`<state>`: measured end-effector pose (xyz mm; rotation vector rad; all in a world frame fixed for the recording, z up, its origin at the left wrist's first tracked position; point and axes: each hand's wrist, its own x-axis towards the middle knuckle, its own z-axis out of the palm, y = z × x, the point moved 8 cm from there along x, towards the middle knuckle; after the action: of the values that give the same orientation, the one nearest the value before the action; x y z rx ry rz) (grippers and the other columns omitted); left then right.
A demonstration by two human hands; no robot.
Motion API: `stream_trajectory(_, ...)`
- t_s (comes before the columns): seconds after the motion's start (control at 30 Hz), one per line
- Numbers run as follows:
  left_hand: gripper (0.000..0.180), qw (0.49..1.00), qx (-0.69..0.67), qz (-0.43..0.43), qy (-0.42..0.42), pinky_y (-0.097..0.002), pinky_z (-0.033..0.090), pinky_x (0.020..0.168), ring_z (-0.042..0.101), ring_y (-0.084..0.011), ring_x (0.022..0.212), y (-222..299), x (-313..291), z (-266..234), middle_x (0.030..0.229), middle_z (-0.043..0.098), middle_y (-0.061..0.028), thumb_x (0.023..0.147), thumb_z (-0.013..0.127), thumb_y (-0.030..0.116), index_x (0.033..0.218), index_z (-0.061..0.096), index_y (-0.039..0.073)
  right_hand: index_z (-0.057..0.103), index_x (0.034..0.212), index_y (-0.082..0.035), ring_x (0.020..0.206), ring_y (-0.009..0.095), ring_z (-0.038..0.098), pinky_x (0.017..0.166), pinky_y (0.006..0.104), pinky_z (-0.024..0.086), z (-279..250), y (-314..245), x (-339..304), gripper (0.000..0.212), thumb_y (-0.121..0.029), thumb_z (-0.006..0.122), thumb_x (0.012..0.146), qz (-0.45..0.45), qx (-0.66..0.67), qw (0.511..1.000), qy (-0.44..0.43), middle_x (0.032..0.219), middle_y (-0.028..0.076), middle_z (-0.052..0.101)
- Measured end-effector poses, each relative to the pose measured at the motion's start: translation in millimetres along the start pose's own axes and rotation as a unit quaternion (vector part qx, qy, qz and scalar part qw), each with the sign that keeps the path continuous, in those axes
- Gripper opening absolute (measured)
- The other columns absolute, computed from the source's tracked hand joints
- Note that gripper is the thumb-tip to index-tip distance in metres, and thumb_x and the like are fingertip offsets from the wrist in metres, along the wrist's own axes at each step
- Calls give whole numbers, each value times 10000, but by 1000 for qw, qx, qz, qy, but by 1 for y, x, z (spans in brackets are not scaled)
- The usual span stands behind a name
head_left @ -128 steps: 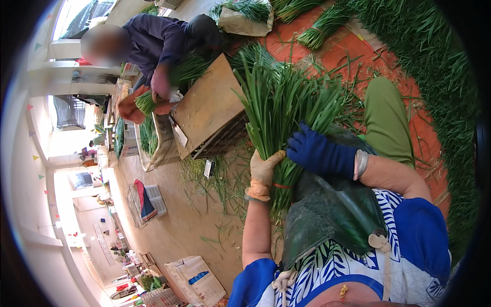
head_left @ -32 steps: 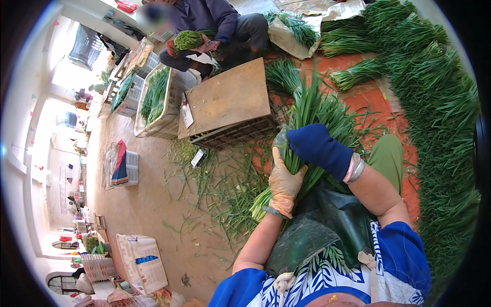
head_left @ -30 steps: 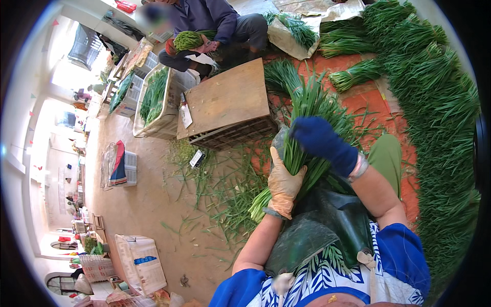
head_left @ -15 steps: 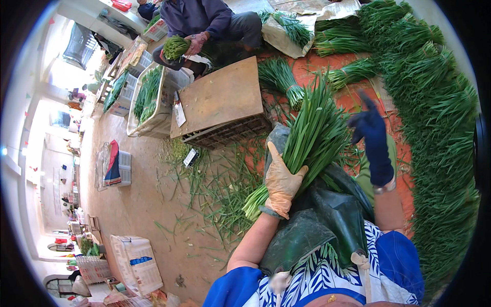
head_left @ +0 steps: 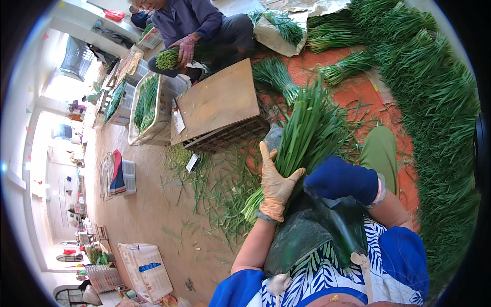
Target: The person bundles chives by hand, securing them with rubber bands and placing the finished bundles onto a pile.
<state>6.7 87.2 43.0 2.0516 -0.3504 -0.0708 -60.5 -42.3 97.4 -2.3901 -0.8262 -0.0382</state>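
Note:
My left hand (head_left: 279,185), in a pale orange glove, is wrapped round a thick bunch of garlic chives (head_left: 308,134). The pale stem ends stick out below that hand, and the green leaves fan upward and to the right. Close against the bunch's right side is my right hand (head_left: 343,180), in a dark blue knitted glove. Its back faces up, and its fingers are hidden, so I cannot see whether they grip anything. A dark green waterproof apron (head_left: 302,238) covers my lap beneath the bunch.
Tied chive bundles (head_left: 348,67) lie on an orange sheet (head_left: 365,105), beside a long green pile (head_left: 442,169) at right. A wooden board (head_left: 217,102) on a crate bears a knife (head_left: 178,120). Beyond, a person (head_left: 189,25) holds another bunch. Leaf scraps (head_left: 220,189) litter the floor.
My right hand has come down and left from the raised, finger-out pose to the side of the bunch. My left hand keeps its hold. The person opposite has lowered their bunch.

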Motion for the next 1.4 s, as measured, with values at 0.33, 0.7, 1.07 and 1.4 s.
stream_trajectory(0.33,1150,999,51,-3,-17,-330,481,906,585,-239,1033,16,-1,1,1225,537,-150,640,856,94,1508,103,49,545,1243,-79,658,306,646,600,394,505,-44,53,6,478,-222,678,807,226,148,931,245,700,122,644)
stream_trajectory(0.7,1135,996,84,12,-18,-339,465,924,581,-272,1053,17,-3,3,1217,551,-151,639,857,140,1500,125,33,567,1159,-72,654,307,639,604,400,493,-21,83,4,412,-209,683,788,297,179,905,246,667,123,614)
stream_trajectory(1.07,843,936,-138,-114,-304,-324,335,1067,412,-233,1287,-5,6,-1,1380,440,-195,843,737,214,1462,227,-46,606,894,-65,743,345,633,638,402,492,-2,80,-46,186,-201,660,781,251,119,938,208,781,133,640)
stream_trajectory(1.4,873,890,-179,-213,-362,-284,452,945,557,-133,1087,-20,-17,4,1211,592,-71,697,837,111,1411,351,-17,561,1186,-31,770,121,592,699,307,496,17,97,-82,380,-155,651,838,328,343,843,254,887,54,634)
